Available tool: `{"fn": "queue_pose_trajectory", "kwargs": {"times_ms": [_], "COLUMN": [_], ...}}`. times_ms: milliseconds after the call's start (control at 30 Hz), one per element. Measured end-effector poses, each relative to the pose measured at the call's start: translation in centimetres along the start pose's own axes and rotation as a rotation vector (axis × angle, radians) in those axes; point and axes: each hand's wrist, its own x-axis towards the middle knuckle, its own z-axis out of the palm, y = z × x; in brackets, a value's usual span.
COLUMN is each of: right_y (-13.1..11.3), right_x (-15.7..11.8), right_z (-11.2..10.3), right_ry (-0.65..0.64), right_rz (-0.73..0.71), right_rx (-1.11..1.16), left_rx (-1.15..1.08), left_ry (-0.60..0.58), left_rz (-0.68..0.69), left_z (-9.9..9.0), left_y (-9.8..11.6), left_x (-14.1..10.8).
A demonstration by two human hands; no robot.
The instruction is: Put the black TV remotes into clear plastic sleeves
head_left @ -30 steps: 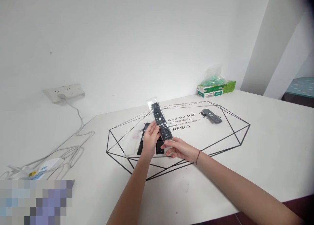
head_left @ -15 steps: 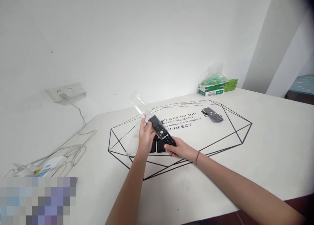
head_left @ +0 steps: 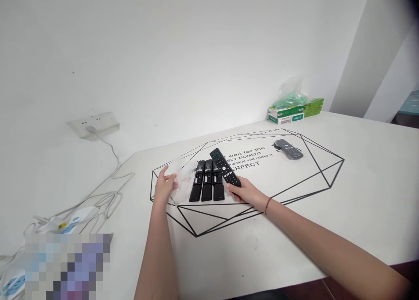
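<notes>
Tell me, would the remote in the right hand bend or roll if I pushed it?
The remote is probably stiff: the right hand grips one end and the rest sticks out straight. It's likely light too, since one hand holds it by that end. Its long, flat front suggests it would slide rather than roll.

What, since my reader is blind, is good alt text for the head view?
A right hand holds a black remote control over a white table, beside three remotes lying side by side. The left hand is open at clear plastic; another remote lies farther right.
</notes>
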Motion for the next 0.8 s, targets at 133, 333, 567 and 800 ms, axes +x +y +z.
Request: {"fn": "queue_pose_trajectory", "kwargs": {"times_ms": [133,333,567,800], "right_y": [-0.1,0.1,-0.1,-0.2], "right_x": [-0.1,0.0,0.0,-0.2], "right_z": [0.0,-0.1,-0.1,-0.1], "right_ry": [-0.012,-0.022,-0.011,-0.006], "right_rz": [0.005,0.001,0.025,0.043], "right_rx": [0.0,-0.023,-0.042,-0.001], "left_rx": [0.285,0.747,0.895,0.756], "left_ry": [-0.115,-0.075,-0.035,-0.258], "left_rz": [0.032,0.192,0.401,0.308], "left_z": [0.9,1.4,1.5,2.4], "left_y": [-0.6,-0.9,-1.8,-2.8], "left_x": [-0.2,0.1,0.6,0.3]}}
